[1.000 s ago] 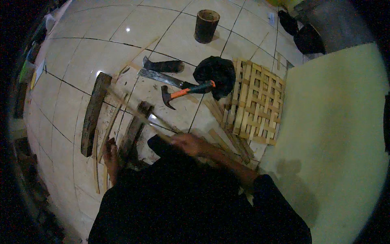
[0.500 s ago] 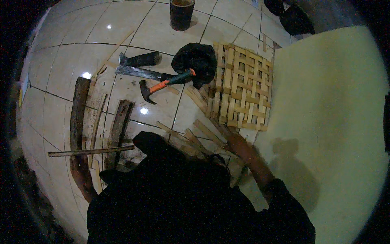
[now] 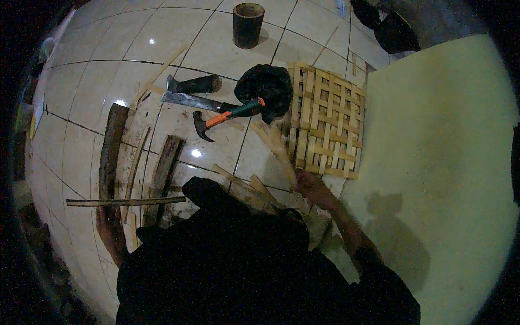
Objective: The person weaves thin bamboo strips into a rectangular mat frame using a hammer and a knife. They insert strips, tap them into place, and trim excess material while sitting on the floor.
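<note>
On the right, my right hand [image 3: 313,190] is closed round the near end of pale bamboo strips [image 3: 277,149], which are blurred and point away beside the woven bamboo panel [image 3: 330,119]. My left hand [image 3: 110,230] is low at the left, at the near end of a long dark piece of wood [image 3: 112,146]; its fingers are too dark to make out. Just beyond this hand, a narrow strip [image 3: 151,201] lies crosswise over that wood and a second, shorter dark piece [image 3: 164,170]. More loose strips [image 3: 261,187] lie in front of me.
Farther off lie a claw hammer [image 3: 216,118] with an orange and dark handle, a broad blade [image 3: 192,101], a dark cylindrical piece [image 3: 195,85] and a black plastic bag [image 3: 264,86]. A brown pot [image 3: 247,27] stands beyond. A pale wall [image 3: 439,135] borders the right side.
My right hand has shifted slightly away from me, and the strips in it now show clearly along the panel's left side. The left hand stays by the dark wood. The view has tilted slightly.
</note>
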Tool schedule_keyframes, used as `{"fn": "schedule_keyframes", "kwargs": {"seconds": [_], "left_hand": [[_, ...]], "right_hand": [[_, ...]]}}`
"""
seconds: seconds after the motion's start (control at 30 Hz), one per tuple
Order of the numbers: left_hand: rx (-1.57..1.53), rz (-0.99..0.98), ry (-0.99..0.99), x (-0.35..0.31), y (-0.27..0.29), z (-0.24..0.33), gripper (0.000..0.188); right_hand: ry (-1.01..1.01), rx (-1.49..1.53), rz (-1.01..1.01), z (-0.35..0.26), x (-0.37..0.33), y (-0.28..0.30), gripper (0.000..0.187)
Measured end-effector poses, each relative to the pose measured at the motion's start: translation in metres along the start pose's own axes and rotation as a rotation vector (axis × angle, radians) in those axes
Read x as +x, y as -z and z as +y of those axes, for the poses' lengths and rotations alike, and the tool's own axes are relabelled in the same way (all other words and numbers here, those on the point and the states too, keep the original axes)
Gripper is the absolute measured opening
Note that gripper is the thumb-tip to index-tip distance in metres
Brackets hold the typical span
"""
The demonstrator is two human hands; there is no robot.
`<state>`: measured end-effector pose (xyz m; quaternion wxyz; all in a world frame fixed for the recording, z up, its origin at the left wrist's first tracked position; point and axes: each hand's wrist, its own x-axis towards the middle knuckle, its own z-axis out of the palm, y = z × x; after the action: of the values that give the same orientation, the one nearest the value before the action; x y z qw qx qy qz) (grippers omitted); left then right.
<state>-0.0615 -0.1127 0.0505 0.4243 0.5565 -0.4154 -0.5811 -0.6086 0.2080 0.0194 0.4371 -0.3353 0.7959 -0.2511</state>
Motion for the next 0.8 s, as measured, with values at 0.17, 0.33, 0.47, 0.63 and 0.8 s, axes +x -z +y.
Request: {"fn": "schedule_keyframes", "kwargs": {"seconds": [0.17, 0.33, 0.47, 0.63, 0.8], "left_hand": [[0.014, 0.061, 0.013, -0.011, 0.000, 0.006, 0.033], [-0.190, 0.201, 0.089, -0.016, -0.011, 0.009, 0.031], [-0.127, 0.138, 0.021, -0.011, 0.020, -0.012, 0.038], [-0.153, 0.218, 0.049, -0.023, -0.009, 0.005, 0.044], [0.040, 0.161, -0.028, -0.019, 0.022, -0.017, 0.043]], "right_hand": [[-0.251, 0.263, 0.007, -0.030, 0.031, 0.040, 0.049], [-0.170, 0.653, 0.166, -0.026, 0.057, 0.060, 0.044], [-0.181, 0.567, 0.392, -0.042, 0.070, 0.089, 0.037], [-0.146, 0.446, 0.440, -0.011, 0.110, 0.121, 0.032], [-0.131, 0.432, 0.342, -0.013, 0.132, 0.121, 0.030]]}}
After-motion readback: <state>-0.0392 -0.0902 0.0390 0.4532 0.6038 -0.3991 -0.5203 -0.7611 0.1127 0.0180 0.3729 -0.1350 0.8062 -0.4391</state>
